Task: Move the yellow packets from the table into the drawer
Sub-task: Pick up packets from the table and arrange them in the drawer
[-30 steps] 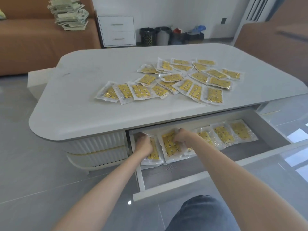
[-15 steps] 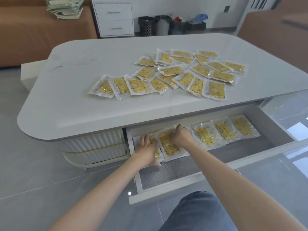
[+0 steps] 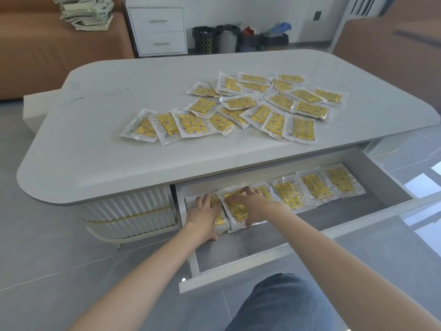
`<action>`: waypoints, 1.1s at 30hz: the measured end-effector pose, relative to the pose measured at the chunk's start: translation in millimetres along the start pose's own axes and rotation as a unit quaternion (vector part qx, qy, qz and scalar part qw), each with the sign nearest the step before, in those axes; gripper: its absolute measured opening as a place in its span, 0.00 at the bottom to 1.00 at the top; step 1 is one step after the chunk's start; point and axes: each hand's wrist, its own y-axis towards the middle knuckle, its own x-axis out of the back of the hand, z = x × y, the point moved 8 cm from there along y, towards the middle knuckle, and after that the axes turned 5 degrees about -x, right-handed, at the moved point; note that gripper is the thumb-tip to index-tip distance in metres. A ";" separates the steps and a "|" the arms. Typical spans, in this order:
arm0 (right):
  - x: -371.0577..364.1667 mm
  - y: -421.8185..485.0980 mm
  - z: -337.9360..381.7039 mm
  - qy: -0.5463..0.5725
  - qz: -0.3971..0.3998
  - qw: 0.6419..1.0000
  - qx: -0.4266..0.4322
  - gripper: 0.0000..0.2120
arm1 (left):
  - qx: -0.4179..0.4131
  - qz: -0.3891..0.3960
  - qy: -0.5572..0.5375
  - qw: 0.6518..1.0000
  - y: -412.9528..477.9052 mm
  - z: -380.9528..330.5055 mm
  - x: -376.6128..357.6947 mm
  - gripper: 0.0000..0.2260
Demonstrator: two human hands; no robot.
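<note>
Several yellow packets (image 3: 191,123) in clear wrappers lie scattered on the white table (image 3: 114,91). Below its front edge the drawer (image 3: 334,217) stands pulled out, with a row of yellow packets (image 3: 315,186) along its back. My left hand (image 3: 202,217) lies flat, fingers apart, on the leftmost packet (image 3: 219,220) in the drawer. My right hand (image 3: 254,206) rests with spread fingers on the packet beside it (image 3: 235,211), thumb at its near edge. Both packets lie on the drawer floor, partly hidden by my hands.
The drawer's front panel (image 3: 238,275) juts toward my knee (image 3: 281,304). A brown sofa (image 3: 35,48) with a stack of pale packs (image 3: 86,13) stands at the back left. Beyond the table are a white cabinet (image 3: 158,31) and bins (image 3: 214,39). Another brown seat (image 3: 386,51) is on the right.
Both hands went from gripping packets at the drawer's left end to lying on them with fingers spread. The two packets now lie flat, side by side.
</note>
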 end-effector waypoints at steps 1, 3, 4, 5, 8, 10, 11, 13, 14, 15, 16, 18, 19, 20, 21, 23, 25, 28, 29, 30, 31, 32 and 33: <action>-0.8 -0.3 0.3 0.002 -0.009 1.000 -0.001 0.43 | -0.001 0.000 -0.001 1.000 -0.1 0.1 0.4 0.40; -1.1 -1.5 1.0 0.000 -0.026 1.000 0.002 0.42 | -0.002 0.004 0.003 1.000 -2.3 -0.7 1.7 0.41; -1.3 -2.1 1.1 -0.001 -0.032 0.999 0.005 0.42 | -0.003 0.009 0.006 1.000 -4.2 -1.4 2.7 0.43; -1.3 -3.2 0.9 0.001 -0.035 0.999 0.007 0.41 | -0.005 0.014 0.005 1.000 -6.4 -2.1 4.0 0.43; 6.8 -7.0 0.3 0.027 -0.054 0.998 0.025 0.36 | -0.012 0.006 -0.008 1.000 -12.5 -1.9 15.0 0.40; 18.6 -13.2 -1.7 0.058 -0.066 0.996 0.033 0.28 | -0.020 -0.029 -0.021 0.999 -14.1 -1.6 28.2 0.33; 24.5 -17.0 -3.6 0.071 -0.071 0.994 0.033 0.25 | -0.027 -0.051 -0.029 0.998 -15.0 -2.7 35.5 0.29; 34.1 -23.9 -8.0 0.090 -0.080 0.992 0.029 0.19 | -0.046 -0.086 -0.056 0.994 -17.2 -7.8 48.4 0.24; 37.2 -27.3 -11.1 0.103 -0.077 0.991 0.024 0.18 | -0.053 -0.093 -0.073 0.992 -17.9 -11.1 53.6 0.23; 38.4 -30.9 -13.7 0.119 -0.074 0.990 0.017 0.16 | -0.058 -0.100 -0.086 0.990 -19.4 -14.2 58.3 0.22; 38.8 -34.8 -15.6 0.134 -0.073 0.988 0.010 0.15 | -0.061 -0.108 -0.097 0.988 -21.5 -16.9 62.1 0.21; 43.8 -44.0 -20.5 0.161 -0.070 0.985 -0.002 0.15 | -0.061 -0.106 -0.126 0.984 -24.0 -20.0 71.7 0.21; 46.9 -49.7 -22.3 0.171 -0.069 0.983 -0.006 0.14 | -0.061 -0.099 -0.143 0.983 -25.8 -21.1 76.5 0.21; 50.7 -55.7 -23.4 0.179 -0.069 0.981 -0.010 0.14 | -0.061 -0.087 -0.159 0.981 -27.6 -22.2 81.1 0.21; 55.4 -61.1 -24.8 0.185 -0.069 0.980 -0.015 0.14 | -0.061 -0.072 -0.180 0.979 -29.3 -22.6 86.9 0.22; 67.1 -71.3 -28.0 0.201 -0.073 0.977 -0.028 0.14 | -0.054 -0.040 -0.234 0.970 -33.8 -19.9 101.6 0.22; 85.9 -84.3 -31.8 0.230 -0.084 0.968 -0.048 0.15 | -0.044 -0.023 -0.277 0.960 -40.1 -13.7 123.8 0.22; 124.6 -109.9 -36.6 0.282 -0.121 0.948 -0.080 0.14 | -0.022 -0.020 -0.300 0.953 -54.5 1.3 166.3 0.23; 139.3 -119.3 -37.0 0.297 -0.137 0.941 -0.085 0.14 | -0.014 -0.023 -0.300 0.953 -59.8 7.3 181.9 0.24; 154.6 -128.6 -36.6 0.311 -0.153 0.934 -0.088 0.13 | -0.007 -0.027 -0.301 0.953 -64.7 13.8 197.3 0.25; 170.5 -138.9 -34.9 0.325 -0.163 0.927 -0.092 0.13 | 0.001 -0.030 -0.306 0.952 -70.1 19.9 213.2 0.25; 186.4 -148.7 -32.6 0.335 -0.170 0.922 -0.096 0.12 | 0.008 -0.033 -0.313 0.949 -75.6 26.0 228.8 0.25; 205.0 -158.0 -30.0 0.343 -0.175 0.917 -0.102 0.12 | 0.015 -0.036 -0.321 0.946 -81.5 32.7 248.0 0.24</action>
